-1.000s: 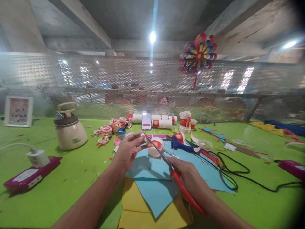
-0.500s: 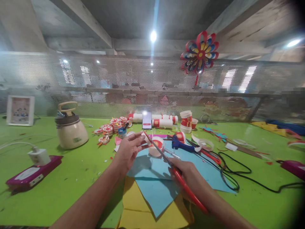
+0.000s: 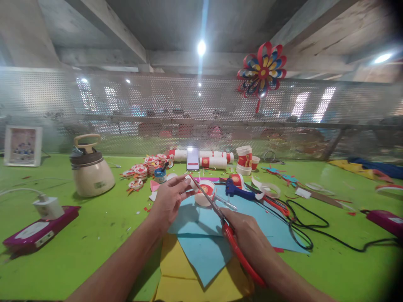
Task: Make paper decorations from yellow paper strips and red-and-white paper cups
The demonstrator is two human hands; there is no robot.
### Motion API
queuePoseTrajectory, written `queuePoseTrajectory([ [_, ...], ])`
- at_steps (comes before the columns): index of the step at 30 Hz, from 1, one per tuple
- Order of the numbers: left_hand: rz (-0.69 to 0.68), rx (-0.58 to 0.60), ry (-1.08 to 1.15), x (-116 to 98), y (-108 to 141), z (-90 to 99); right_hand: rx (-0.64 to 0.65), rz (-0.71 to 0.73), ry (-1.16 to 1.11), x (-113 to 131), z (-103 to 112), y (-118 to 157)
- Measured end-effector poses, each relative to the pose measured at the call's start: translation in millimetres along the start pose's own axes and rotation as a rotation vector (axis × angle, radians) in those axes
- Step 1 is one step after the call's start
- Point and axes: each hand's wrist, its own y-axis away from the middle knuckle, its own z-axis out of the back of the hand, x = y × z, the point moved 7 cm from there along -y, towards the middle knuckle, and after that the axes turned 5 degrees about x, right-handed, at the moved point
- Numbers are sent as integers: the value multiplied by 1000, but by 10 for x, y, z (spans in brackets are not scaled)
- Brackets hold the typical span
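My left hand (image 3: 170, 199) pinches a small white paper piece (image 3: 191, 183) over the blue paper. My right hand (image 3: 247, 228) grips red-handled scissors (image 3: 241, 251); their blades point up and left, with the tips at the paper piece. Just below the blades a cut red-and-white paper cup (image 3: 206, 188) rests on the blue paper (image 3: 201, 224). Yellow paper (image 3: 179, 281) lies under the blue sheet, nearer to me. A blue glue gun (image 3: 241, 191) lies right of the cup.
Behind stand a phone (image 3: 193, 159), paper cups (image 3: 244, 159) and a blue jar (image 3: 160, 175). A kettle (image 3: 91, 176) and a purple power strip (image 3: 42, 230) are at left. Black cable (image 3: 315, 228) loops at right, and a paper flower (image 3: 263, 72) hangs above.
The scissors' red handles have swung slightly left and down with my right hand. My left hand holds nearly the same pose, and the whole view has shifted slightly.
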Motion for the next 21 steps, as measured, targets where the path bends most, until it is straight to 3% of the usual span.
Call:
queuePoseTrajectory([
  [11,1,2,0,11,-4,28,8,-51,74,-9,-10,2],
  [17,-51,-20,14,-55,-14,48,-15,35,41,-75,-13,-17],
  [21,-68,35,-3,-66,-11,-6,-18,71,-3,-101,-3,-26],
])
